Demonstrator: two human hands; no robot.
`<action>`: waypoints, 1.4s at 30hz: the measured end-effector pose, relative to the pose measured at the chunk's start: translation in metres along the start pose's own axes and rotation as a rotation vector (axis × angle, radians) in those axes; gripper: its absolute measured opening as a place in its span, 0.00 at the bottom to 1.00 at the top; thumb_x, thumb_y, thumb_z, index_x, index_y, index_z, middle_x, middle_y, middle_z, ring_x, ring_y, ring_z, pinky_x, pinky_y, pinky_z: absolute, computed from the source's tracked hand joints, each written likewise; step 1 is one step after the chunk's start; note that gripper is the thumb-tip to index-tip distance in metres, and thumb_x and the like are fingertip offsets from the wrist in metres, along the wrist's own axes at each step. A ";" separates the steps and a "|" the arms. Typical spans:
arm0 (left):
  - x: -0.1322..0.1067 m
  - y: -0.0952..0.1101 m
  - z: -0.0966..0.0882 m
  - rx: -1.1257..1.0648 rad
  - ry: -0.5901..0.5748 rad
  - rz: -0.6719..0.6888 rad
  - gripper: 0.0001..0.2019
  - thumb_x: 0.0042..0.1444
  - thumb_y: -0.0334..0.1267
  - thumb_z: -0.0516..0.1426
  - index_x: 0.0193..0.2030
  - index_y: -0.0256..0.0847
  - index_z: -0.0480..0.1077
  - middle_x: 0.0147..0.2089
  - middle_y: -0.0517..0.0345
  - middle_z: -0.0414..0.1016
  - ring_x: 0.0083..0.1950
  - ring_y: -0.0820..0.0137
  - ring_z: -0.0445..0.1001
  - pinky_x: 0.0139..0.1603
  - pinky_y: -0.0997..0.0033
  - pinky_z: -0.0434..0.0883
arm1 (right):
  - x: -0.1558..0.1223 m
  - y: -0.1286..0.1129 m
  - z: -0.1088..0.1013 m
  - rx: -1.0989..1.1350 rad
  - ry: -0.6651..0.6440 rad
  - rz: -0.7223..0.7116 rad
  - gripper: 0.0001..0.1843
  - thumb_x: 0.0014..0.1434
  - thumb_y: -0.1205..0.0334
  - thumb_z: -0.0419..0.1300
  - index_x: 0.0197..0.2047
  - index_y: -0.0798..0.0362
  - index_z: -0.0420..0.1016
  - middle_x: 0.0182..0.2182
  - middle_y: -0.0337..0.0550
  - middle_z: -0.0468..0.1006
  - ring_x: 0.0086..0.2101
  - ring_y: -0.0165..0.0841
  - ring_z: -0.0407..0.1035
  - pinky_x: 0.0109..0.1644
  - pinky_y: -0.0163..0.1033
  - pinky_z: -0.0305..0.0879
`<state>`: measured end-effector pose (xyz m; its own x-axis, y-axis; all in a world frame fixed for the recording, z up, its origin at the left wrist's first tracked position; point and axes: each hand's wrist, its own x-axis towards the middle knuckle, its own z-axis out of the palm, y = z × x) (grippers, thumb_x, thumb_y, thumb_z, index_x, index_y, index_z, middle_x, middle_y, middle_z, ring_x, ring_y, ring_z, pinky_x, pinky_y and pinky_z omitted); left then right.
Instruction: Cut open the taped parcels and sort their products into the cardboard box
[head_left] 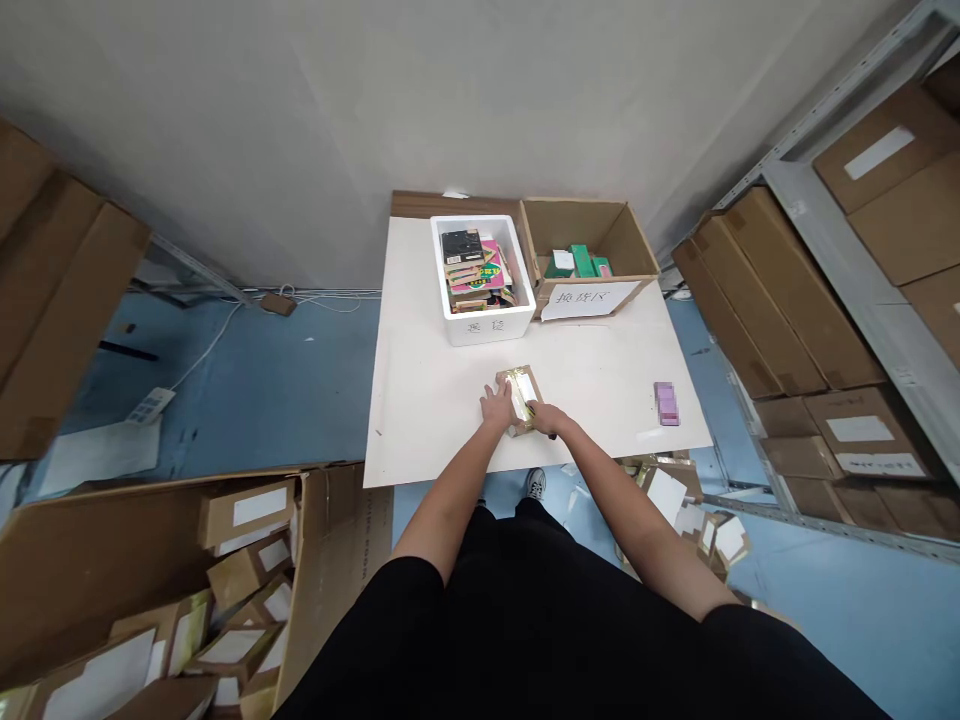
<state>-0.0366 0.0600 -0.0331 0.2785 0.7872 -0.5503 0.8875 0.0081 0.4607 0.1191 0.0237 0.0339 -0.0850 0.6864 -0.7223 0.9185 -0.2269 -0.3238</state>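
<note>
A small cardboard box (529, 384) with shiny tape and a white label lies on the white tabletop in front of me. My left hand (496, 405) grips its left side, fingers spread over the edge and top. Closed over the box's lower right part is my right hand (546, 418), holding what looks like a utility knife (553, 436). Only the dark ends of this tool show; its blade cannot be made out. The knife end by the fingers is at the taped top of the box.
Behind stand a white foam bin (491, 326) of small packets and an open carton (637, 262) with green boxes. A purple packet stack (666, 404) lies at right. A large carton of parcels (330, 560) is at lower left; shelves (817, 215) of cartons stand right. Parcels (724, 540) lie on the floor.
</note>
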 end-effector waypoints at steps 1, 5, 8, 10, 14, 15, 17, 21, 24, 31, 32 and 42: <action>0.001 0.000 0.000 0.031 0.005 0.009 0.68 0.39 0.64 0.74 0.83 0.49 0.48 0.87 0.43 0.34 0.83 0.26 0.32 0.76 0.28 0.55 | -0.006 0.002 0.001 0.018 -0.022 0.006 0.34 0.62 0.57 0.67 0.70 0.50 0.68 0.51 0.60 0.84 0.35 0.45 0.82 0.34 0.44 0.78; 0.006 0.001 0.001 0.188 0.005 0.027 0.69 0.37 0.63 0.75 0.83 0.48 0.48 0.86 0.41 0.37 0.83 0.27 0.32 0.76 0.30 0.55 | -0.028 0.007 0.004 0.055 -0.107 0.057 0.28 0.61 0.63 0.63 0.65 0.50 0.74 0.49 0.59 0.83 0.30 0.43 0.80 0.28 0.44 0.77; 0.009 0.002 -0.002 0.239 0.010 0.043 0.69 0.38 0.65 0.74 0.83 0.45 0.49 0.86 0.39 0.39 0.83 0.29 0.30 0.77 0.32 0.53 | -0.041 0.017 0.006 0.084 -0.118 0.065 0.28 0.57 0.65 0.66 0.61 0.51 0.78 0.46 0.58 0.84 0.27 0.42 0.78 0.26 0.43 0.76; 0.009 0.003 -0.004 0.254 0.026 0.063 0.69 0.39 0.66 0.73 0.84 0.42 0.48 0.85 0.36 0.40 0.84 0.32 0.27 0.79 0.33 0.50 | -0.051 0.029 0.008 0.144 -0.067 0.043 0.31 0.56 0.65 0.66 0.64 0.48 0.76 0.44 0.54 0.84 0.25 0.38 0.77 0.26 0.41 0.75; 0.001 0.008 0.001 0.227 0.084 0.057 0.68 0.45 0.65 0.71 0.84 0.36 0.45 0.85 0.32 0.42 0.85 0.39 0.24 0.81 0.38 0.45 | -0.063 0.057 0.022 0.357 0.140 0.054 0.40 0.63 0.63 0.59 0.77 0.39 0.60 0.44 0.43 0.85 0.24 0.34 0.76 0.33 0.40 0.78; -0.003 0.011 0.004 0.209 0.108 0.027 0.66 0.47 0.66 0.69 0.84 0.34 0.45 0.84 0.31 0.43 0.85 0.39 0.25 0.81 0.39 0.46 | -0.062 0.062 0.026 0.393 0.230 0.092 0.40 0.66 0.62 0.57 0.79 0.39 0.55 0.45 0.43 0.85 0.26 0.35 0.78 0.37 0.41 0.79; -0.013 0.015 0.014 0.167 0.166 -0.056 0.64 0.53 0.67 0.65 0.84 0.30 0.43 0.84 0.28 0.45 0.85 0.37 0.27 0.81 0.40 0.48 | -0.052 0.066 0.035 0.413 0.411 0.189 0.40 0.70 0.56 0.55 0.81 0.42 0.48 0.48 0.46 0.85 0.35 0.40 0.83 0.46 0.45 0.79; -0.037 0.017 0.039 0.132 0.257 -0.164 0.58 0.61 0.67 0.58 0.83 0.22 0.44 0.81 0.21 0.48 0.84 0.33 0.35 0.79 0.40 0.54 | -0.012 0.059 0.039 0.366 0.506 0.241 0.47 0.71 0.44 0.56 0.83 0.52 0.41 0.58 0.57 0.81 0.53 0.49 0.81 0.57 0.50 0.75; -0.053 0.013 0.055 0.178 0.279 -0.158 0.51 0.67 0.63 0.55 0.83 0.26 0.47 0.79 0.22 0.55 0.83 0.35 0.43 0.76 0.38 0.58 | 0.022 0.051 0.027 0.315 0.444 0.195 0.48 0.72 0.44 0.57 0.83 0.53 0.38 0.61 0.58 0.80 0.56 0.47 0.79 0.58 0.47 0.74; -0.045 0.010 0.039 0.315 0.294 -0.114 0.35 0.69 0.48 0.57 0.78 0.33 0.62 0.77 0.31 0.62 0.82 0.39 0.49 0.77 0.40 0.60 | 0.063 0.045 -0.013 0.278 0.403 0.066 0.45 0.72 0.50 0.59 0.83 0.51 0.44 0.56 0.54 0.84 0.53 0.46 0.79 0.56 0.44 0.73; -0.039 0.010 0.031 0.336 0.290 -0.084 0.34 0.69 0.46 0.57 0.78 0.34 0.62 0.79 0.33 0.60 0.83 0.41 0.49 0.77 0.41 0.59 | 0.062 0.048 -0.014 0.296 0.407 0.044 0.43 0.74 0.51 0.57 0.83 0.50 0.45 0.55 0.53 0.84 0.53 0.46 0.79 0.56 0.44 0.73; 0.003 0.007 0.021 0.394 0.042 -0.010 0.36 0.72 0.46 0.53 0.84 0.53 0.49 0.87 0.53 0.37 0.86 0.46 0.36 0.79 0.37 0.54 | 0.018 0.097 -0.006 0.388 0.233 -0.095 0.35 0.78 0.54 0.45 0.83 0.42 0.44 0.41 0.41 0.85 0.28 0.34 0.78 0.42 0.39 0.76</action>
<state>-0.0214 0.0492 -0.0465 0.2615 0.8129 -0.5204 0.9652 -0.2152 0.1488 0.2093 0.0181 -0.0067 -0.0321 0.8439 -0.5355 0.6947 -0.3664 -0.6190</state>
